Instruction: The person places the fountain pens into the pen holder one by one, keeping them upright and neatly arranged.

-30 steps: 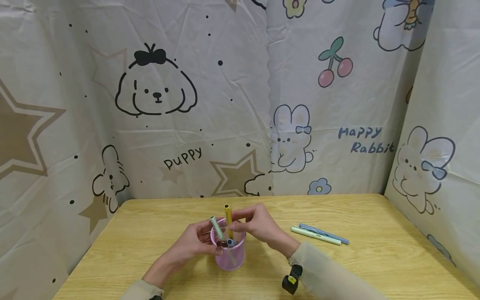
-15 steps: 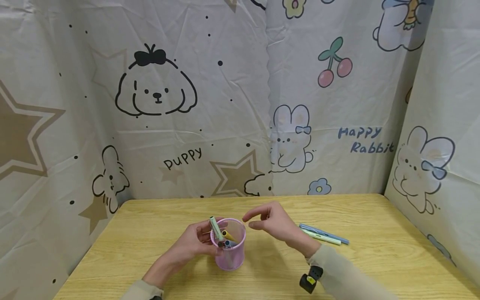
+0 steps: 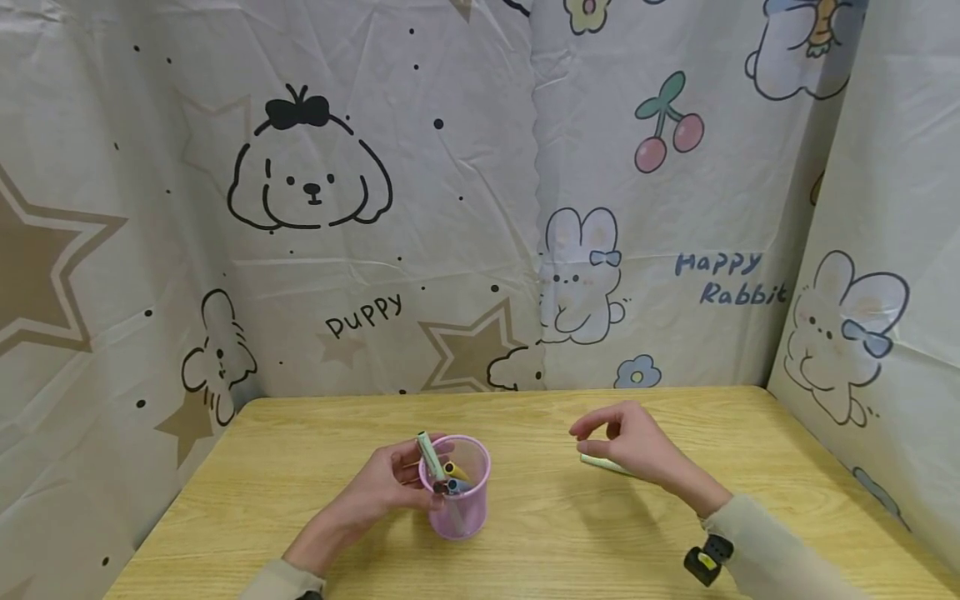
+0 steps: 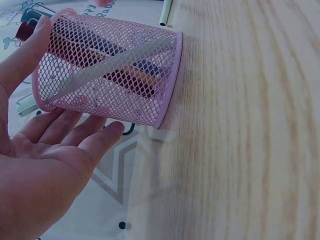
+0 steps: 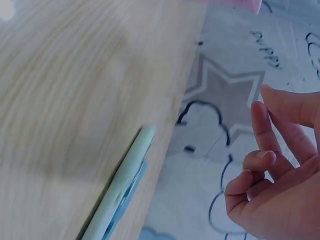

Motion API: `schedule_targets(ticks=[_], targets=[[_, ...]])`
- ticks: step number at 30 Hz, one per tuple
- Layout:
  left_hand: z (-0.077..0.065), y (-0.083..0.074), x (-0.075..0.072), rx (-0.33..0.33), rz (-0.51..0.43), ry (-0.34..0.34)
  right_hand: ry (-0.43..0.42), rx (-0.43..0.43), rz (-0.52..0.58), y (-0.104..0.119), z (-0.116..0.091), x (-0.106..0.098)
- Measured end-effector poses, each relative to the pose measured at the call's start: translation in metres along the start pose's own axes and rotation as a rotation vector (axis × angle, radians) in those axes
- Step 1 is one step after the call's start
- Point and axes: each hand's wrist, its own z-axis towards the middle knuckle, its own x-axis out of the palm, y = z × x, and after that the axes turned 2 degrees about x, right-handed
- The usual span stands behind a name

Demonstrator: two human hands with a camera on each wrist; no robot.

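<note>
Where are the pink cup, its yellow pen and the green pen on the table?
Pink cup (image 3: 467, 513), head view, lower front wall.
Yellow pen (image 3: 457, 472), head view, barrel.
Green pen (image 5: 118, 185), right wrist view, barrel.

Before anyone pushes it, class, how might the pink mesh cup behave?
The pink mesh cup is probably light, judging by its open mesh; likely stiff, given its even shape; perhaps tippy, as slanted pens jut out.
</note>
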Motion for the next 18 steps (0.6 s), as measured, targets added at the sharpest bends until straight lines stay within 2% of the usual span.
schedule_targets(ticks=[9,18], targets=[[0.001,-0.002,0.0,0.006,0.009,0.003,-0.018,-0.018,-0.163,-0.034,-0.011,-0.018],[0.0,-0.002,-0.001,-0.008,-0.012,0.006,0.032,-0.026,-0.185,-0.066,-0.016,-0.023]])
